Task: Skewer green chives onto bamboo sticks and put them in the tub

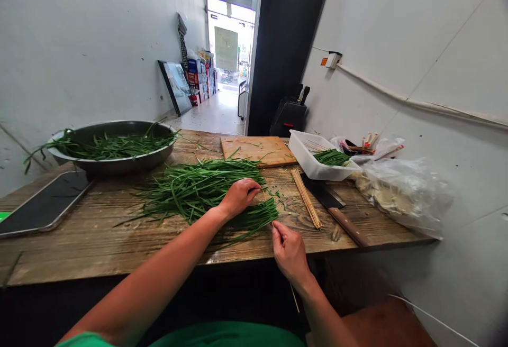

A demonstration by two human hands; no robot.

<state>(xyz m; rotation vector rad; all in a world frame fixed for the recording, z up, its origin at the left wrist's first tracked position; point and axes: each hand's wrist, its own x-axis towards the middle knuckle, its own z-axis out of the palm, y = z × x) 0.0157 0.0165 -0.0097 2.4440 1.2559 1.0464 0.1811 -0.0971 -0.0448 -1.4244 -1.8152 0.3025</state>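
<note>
A heap of green garlic chives (198,185) lies across the wooden table, cut ends toward the right. My left hand (240,197) rests over the heap with thumb and fingers pinched at its right end; what they hold is too small to make out. Just right of the nearer bunch of chives (260,213), my right hand (290,249) is closed on a thin bamboo skewer (294,298). Its tail hangs below the hand, past the table edge, and its tip sits by the chive ends. A bundle of bamboo skewers (306,199) lies to the right.
A cleaver (349,226) lies beside the skewers. Behind are a cutting board (254,148) and a white tub (307,164) with skewered chives. A plastic bag (413,193) sits at right. A metal basin (119,166) of chives and a tablet (47,199) stand at left.
</note>
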